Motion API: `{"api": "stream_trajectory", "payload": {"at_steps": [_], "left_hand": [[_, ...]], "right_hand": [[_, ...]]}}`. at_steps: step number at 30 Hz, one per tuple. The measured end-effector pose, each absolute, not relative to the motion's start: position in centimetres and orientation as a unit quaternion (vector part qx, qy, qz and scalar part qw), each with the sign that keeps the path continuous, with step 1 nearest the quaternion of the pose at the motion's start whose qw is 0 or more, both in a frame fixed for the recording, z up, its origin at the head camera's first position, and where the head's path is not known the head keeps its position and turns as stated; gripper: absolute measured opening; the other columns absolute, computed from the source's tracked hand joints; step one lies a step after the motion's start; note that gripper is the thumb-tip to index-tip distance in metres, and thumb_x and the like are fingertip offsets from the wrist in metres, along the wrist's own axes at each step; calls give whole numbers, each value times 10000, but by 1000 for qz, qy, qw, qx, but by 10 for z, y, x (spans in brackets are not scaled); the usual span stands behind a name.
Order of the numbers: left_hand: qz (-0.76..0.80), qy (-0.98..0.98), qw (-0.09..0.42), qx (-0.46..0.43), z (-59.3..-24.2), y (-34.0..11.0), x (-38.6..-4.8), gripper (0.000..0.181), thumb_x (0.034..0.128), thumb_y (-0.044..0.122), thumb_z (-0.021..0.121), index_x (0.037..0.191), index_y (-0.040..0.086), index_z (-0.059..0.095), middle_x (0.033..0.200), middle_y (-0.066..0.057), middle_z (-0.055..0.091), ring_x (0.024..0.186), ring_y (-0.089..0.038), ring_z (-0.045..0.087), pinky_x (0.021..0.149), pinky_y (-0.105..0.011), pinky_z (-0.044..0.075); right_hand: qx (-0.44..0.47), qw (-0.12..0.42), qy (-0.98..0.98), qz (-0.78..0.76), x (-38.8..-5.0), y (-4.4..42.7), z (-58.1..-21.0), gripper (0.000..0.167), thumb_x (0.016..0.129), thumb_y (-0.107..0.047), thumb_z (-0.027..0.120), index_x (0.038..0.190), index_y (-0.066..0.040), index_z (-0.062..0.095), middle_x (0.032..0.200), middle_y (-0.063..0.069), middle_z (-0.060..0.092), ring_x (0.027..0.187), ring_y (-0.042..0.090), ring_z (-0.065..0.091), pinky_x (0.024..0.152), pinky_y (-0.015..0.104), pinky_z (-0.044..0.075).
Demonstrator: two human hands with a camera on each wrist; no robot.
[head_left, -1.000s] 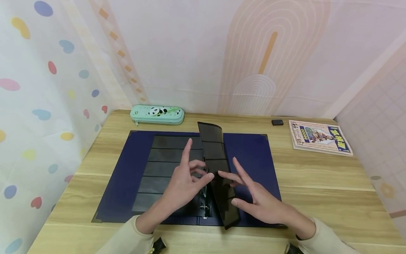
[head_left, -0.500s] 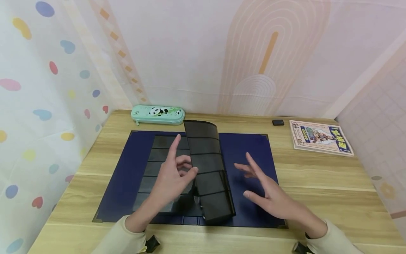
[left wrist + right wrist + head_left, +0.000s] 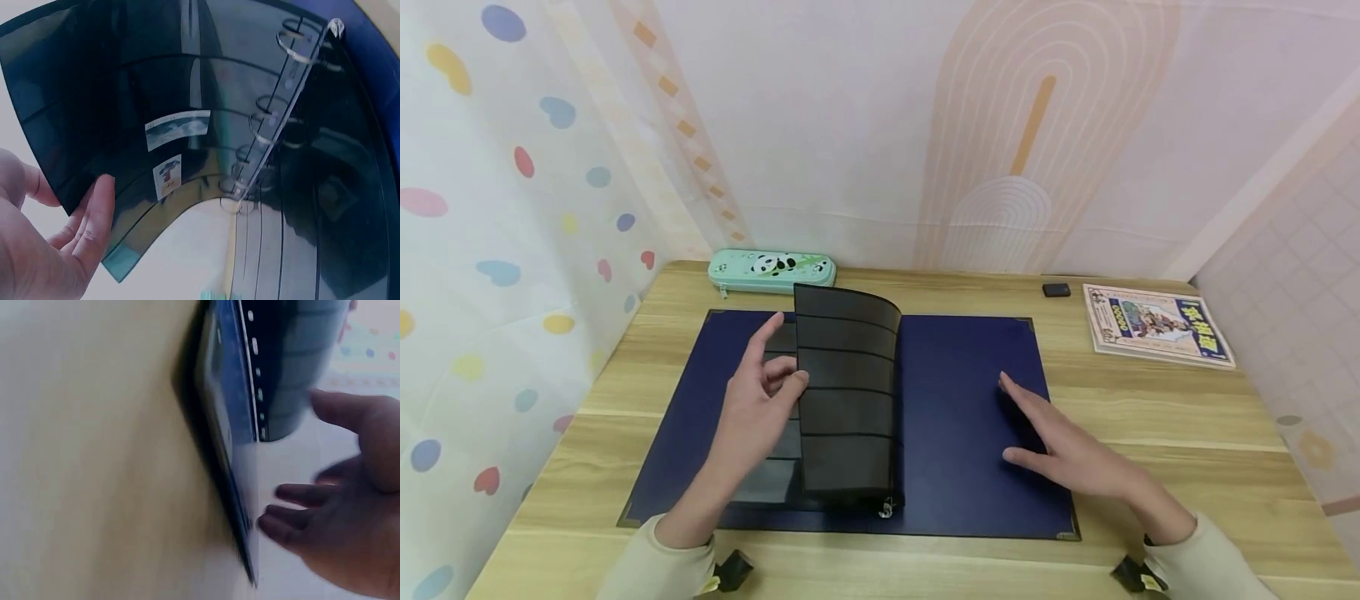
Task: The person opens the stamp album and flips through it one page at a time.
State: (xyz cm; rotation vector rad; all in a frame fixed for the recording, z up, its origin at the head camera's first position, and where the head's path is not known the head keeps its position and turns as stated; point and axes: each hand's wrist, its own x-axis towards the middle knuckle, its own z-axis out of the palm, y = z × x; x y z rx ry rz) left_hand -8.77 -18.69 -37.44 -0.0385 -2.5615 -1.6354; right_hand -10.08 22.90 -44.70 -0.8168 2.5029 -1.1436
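Note:
A dark blue ring album [image 3: 966, 417] lies spread out on the table. Its black pocketed page [image 3: 847, 367] stands raised and curved over the left side. My left hand [image 3: 752, 408] pinches that page's free edge between thumb and fingers, index finger pointing up. Two small stamp-like pictures, one wide [image 3: 178, 129] and one narrow [image 3: 167, 177], show in the page's pockets in the left wrist view. Metal rings bind the page at the spine. Over the right side of the cover hovers my right hand [image 3: 1071, 450], fingers extended and holding nothing.
Behind the album's left side lies a mint-green pencil case [image 3: 771, 272] with a panda picture. A small black object [image 3: 1056, 290] and a stack of printed booklets [image 3: 1157, 326] are at the back right. Patterned cloth hangs behind the table.
My left hand has carried the page leftward, turning it over from the right side and uncovering the right cover. My right hand has come away from the page and moved right.

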Motion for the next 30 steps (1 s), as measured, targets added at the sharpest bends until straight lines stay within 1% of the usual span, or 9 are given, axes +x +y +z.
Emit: {"api": "stream_trajectory", "payload": {"at_steps": [3, 6, 11, 13, 15, 19, 23, 26, 30], "left_hand": [[-540, -840, 51, -4, -375, -194, -89, 732, 1088, 42, 613, 1751, 180, 333, 1136, -179, 790, 702, -124, 619, 684, -283, 469], [-552, -833, 44, 7, -375, -202, -91, 698, 1089, 49, 626, 1730, 170, 379, 1093, -133, 792, 590, -137, 531, 599, -290, 442], [-581, -813, 25, 37, -375, -215, -98, 669, 1094, 83, 649, 1714, 192, 420, 1019, 69, 819, 493, -138, 400, 534, -302, 373], [-607, -792, 10, 55, -375, -218, -102, 688, 1096, 94, 660, 1724, 210, 406, 993, 129, 823, 502, -102, 476, 550, -278, 415], [-638, -766, -6, 77, -374, -220, -106, 709, 1098, 112, 667, 1739, 223, 383, 964, 176, 818, 596, -66, 624, 624, -246, 498], [-671, -734, -6, 108, -373, -222, -112, 705, 1107, 163, 665, 1746, 218, 371, 943, 200, 820, 848, -60, 789, 754, -253, 605], [-666, -739, 16, 103, -370, -223, -111, 662, 1102, 158, 673, 1718, 200, 433, 925, 207, 821, 802, -35, 774, 718, -229, 587], [-657, -748, 32, 86, -367, -225, -107, 621, 1094, 138, 685, 1685, 175, 497, 934, 196, 826, 922, 19, 742, 790, -177, 567], [-634, -768, 52, 69, -363, -230, -102, 536, 1100, 158, 696, 1624, 120, 586, 956, 186, 829, 995, 2, 715, 862, -132, 541]], "right_hand": [[-281, 151, 874, -367, -104, 237, -447, 972, 1081, -293, 762, 1787, -62, 135, 1826, 239, 180, 1664, 522, 171, 1294, 681, 242], [-289, 161, 875, -352, -106, 242, -448, 990, 1044, -324, 810, 1763, -9, 207, 1809, 285, 191, 1647, 575, 155, 1235, 799, 234], [-306, 176, 887, -298, -107, 244, -448, 1048, 976, -434, 867, 1729, 28, 303, 1815, 294, 150, 1654, 568, 135, 1242, 780, 249], [-308, 183, 891, -280, -107, 244, -447, 1085, 956, -484, 872, 1727, 30, 307, 1822, 287, 125, 1661, 556, 118, 1250, 767, 249], [-306, 189, 893, -273, -106, 243, -447, 1121, 945, -516, 871, 1730, 34, 291, 1825, 286, 105, 1665, 552, 101, 1256, 763, 243], [-304, 192, 894, -267, -106, 242, -447, 1146, 939, -539, 865, 1736, 31, 271, 1828, 282, 89, 1668, 549, 83, 1261, 761, 237], [-303, 192, 896, -261, -106, 241, -447, 1145, 940, -545, 861, 1739, 23, 271, 1832, 274, 86, 1672, 541, 82, 1263, 755, 238], [-303, 194, 897, -258, -106, 241, -447, 1147, 941, -554, 856, 1741, 20, 268, 1833, 270, 81, 1674, 538, 79, 1263, 753, 236], [-302, 193, 897, -260, -105, 241, -448, 1149, 941, -554, 856, 1742, 20, 264, 1834, 270, 79, 1674, 536, 77, 1264, 752, 237]]}}
